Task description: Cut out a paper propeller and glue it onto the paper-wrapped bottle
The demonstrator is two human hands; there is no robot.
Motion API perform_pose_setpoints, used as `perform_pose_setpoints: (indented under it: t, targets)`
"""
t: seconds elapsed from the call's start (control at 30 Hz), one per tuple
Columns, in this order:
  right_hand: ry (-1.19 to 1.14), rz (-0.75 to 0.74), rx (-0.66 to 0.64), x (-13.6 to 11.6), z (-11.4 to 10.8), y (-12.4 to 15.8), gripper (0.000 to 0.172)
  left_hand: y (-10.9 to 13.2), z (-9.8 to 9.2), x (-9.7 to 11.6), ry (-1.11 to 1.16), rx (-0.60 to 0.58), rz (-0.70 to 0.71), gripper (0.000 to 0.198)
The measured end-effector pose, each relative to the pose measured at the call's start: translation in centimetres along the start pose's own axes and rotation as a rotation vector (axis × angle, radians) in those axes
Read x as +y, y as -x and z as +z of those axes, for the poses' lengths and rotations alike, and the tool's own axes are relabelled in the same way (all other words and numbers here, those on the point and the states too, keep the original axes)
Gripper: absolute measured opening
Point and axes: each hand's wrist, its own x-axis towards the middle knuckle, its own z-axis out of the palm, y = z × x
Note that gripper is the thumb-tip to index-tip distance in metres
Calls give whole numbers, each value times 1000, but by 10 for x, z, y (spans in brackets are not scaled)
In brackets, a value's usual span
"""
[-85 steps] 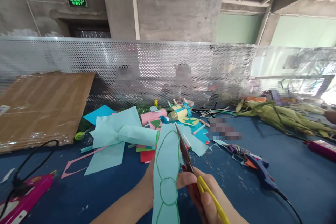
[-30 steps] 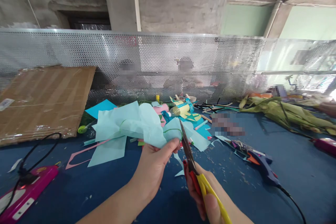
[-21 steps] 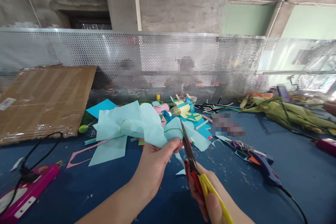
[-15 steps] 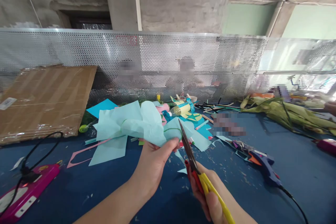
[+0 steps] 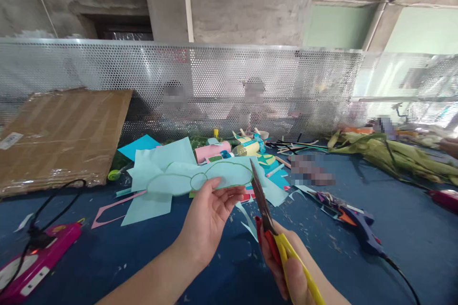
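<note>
My left hand [image 5: 207, 219] holds a light blue sheet of paper [image 5: 175, 183] by its lower edge, thumb in front and fingers behind. A green bow-shaped outline is drawn on the paper. In my right hand [image 5: 282, 257] is a pair of scissors [image 5: 263, 202] with yellow and red handles. Its blades point up and touch or nearly touch the right end of the paper; how far they are parted is hard to see. Behind the held piece lie other light blue sheets [image 5: 148, 217] and a pink paper roll [image 5: 213, 151].
A glue gun [image 5: 361, 228] with a cord lies at right, beyond it corn husks [image 5: 393, 157]. At left are a magenta power strip [image 5: 43, 262] and a cardboard sheet [image 5: 67, 138]. A perforated metal screen [image 5: 222, 71] stands behind, with people beyond. Paper scraps [image 5: 246, 219] litter the blue table [image 5: 143, 257].
The light blue paper, curled up before, now lies flatter with its whole green outline showing. My left hand's fingers have opened somewhat beneath it. The scissors have shifted slightly right.
</note>
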Motion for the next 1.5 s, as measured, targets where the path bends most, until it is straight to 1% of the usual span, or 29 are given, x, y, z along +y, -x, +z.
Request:
perform_pose_setpoints:
  t: [0.07, 0.13, 0.2, 0.4, 0.5, 0.6, 0.67, 0.77, 0.97, 1.33, 1.5]
  targets:
    - [-6, 18, -8, 1, 0, 2, 68, 2, 1, 1, 13, -9, -12, 14]
    - [3, 36, -14, 1, 0, 4, 68, 4, 1, 0, 2, -57, 2, 6]
    - [15, 44, -16, 0, 1, 5, 68, 6, 1, -1, -14, -97, 15, 10]
    - [22, 4, -103, 1, 1, -3, 70, 5, -2, -3, -9, -104, 55, 15]
    - [10, 2, -80, 6, 2, -3, 71, 6, -2, -4, -19, -121, 47, 15]
    - [17, 26, -52, 13, 1, 0, 74, 9, -2, -6, -38, -99, 21, 15]
    - [19, 33, -60, 17, 0, 1, 78, 11, -2, -6, -44, -75, -1, 17]
    - [-20, 9, -89, 19, 0, -1, 77, 12, -1, -7, -39, -61, -15, 19]
    - [-52, -36, -57, 15, 2, -2, 72, 11, 0, -7, -37, -50, -23, 20]
    - [-59, -33, -40, 13, 3, -2, 73, 12, 1, -7, -36, -55, -18, 19]
    - [3, -8, -25, 6, 3, -1, 72, 11, 0, -7, -43, -51, -20, 20]
